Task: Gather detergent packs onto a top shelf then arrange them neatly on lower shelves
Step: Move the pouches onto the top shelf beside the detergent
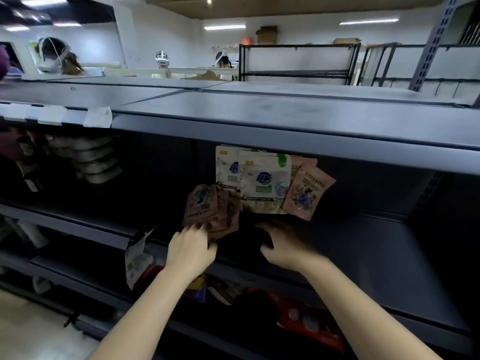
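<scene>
Your left hand (pixel 191 246) reaches over the front lip of the middle shelf (pixel 376 245) and pinches the lower edge of a fanned bunch of brown pouches (pixel 205 211), fingers curled onto their faces and thumb tucked under; the bunch leans upright, its right edge just beside the white packs. Your right hand (pixel 284 249) hovers low over the same shelf near its front edge, fingers loosely spread and holding nothing, motion-blurred, with dark bare shelf surface stretching well to its right. Two white detergent packs (pixel 265 185) stand overlapping at the back, glossy soft plastic with blue lettering and green panels, their tops reaching just under the rim of the top shelf (pixel 285 115). A pink pack (pixel 307 192) leans tilted against the right side of the front white one, with another pink one partly hidden behind it. The top shelf is flat matte grey metal with a thick rounded front rim and pale label holders (pixel 96 116) clipped at its left. To the left on the middle level, a stack of grey rounded containers (pixel 93 159) sits well apart from the packs. Below your wrists, the lower shelf (pixel 389 320) holds crumpled red and multicoloured bags (pixel 311 326), details blurred
</scene>
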Tool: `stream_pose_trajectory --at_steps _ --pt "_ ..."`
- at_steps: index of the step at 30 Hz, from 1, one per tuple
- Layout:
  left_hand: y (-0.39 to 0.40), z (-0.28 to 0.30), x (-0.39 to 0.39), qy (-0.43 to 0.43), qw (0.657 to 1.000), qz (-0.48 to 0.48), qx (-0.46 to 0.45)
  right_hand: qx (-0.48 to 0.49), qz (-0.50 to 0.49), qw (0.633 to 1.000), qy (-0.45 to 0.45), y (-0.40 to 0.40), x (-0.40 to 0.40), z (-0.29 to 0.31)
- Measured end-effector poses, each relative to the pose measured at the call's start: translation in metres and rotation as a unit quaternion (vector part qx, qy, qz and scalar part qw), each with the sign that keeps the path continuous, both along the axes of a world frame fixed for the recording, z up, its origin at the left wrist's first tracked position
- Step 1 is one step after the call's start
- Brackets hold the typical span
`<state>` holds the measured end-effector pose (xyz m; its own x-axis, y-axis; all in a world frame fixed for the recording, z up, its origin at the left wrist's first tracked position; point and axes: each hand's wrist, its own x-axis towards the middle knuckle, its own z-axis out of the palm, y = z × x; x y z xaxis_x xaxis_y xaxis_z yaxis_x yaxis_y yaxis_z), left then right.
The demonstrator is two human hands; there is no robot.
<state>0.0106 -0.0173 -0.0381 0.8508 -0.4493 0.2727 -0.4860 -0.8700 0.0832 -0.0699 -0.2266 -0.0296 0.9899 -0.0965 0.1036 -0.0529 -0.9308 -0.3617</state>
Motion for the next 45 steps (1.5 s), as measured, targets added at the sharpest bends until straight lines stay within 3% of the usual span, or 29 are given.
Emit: stream_pose_trajectory --at_steps 6,12,16,22,24,27,30,35,40,45 --pt "0.007 -0.016 0.044 -0.005 0.999 -0.039 -0.008 -0.014 -0.010 0.999 0.042 0.013 0.047 -0.013" --pt "0.005 -0.035 0.088 0.086 0.993 -0.069 0.051 -0.024 -0.003 1.000 0.003 0.029 0.080 -0.023" --pt "0.004 -0.044 0.107 0.071 0.991 -0.076 0.079 -0.025 0.001 1.000 -0.011 0.039 0.097 -0.031" --pt "0.001 -0.050 0.128 0.093 0.988 -0.096 0.079 0.025 -0.089 0.994 -0.052 0.045 0.109 -0.033" --pt "0.003 -0.047 0.130 0.077 0.991 -0.093 0.057 0.028 -0.086 0.993 -0.074 0.044 0.110 -0.030" --pt "0.006 -0.045 0.129 0.066 0.992 -0.104 0.014 -0.082 -0.050 0.993 -0.064 0.041 0.107 -0.031" --pt "0.008 -0.040 0.124 0.069 0.990 -0.122 -0.033 -0.115 -0.033 0.989 -0.084 0.037 0.099 -0.031" --pt "0.008 -0.025 0.101 0.059 0.967 -0.160 -0.189 -0.063 -0.017 0.993 -0.101 0.031 0.081 -0.026" --pt "0.004 0.001 0.068 -0.016 0.935 -0.162 -0.316 0.086 -0.045 0.986 -0.136 0.027 0.054 -0.014" --pt "-0.004 0.022 0.035 -0.067 0.927 -0.111 -0.351 0.137 -0.078 0.977 -0.144 0.018 0.029 -0.003"
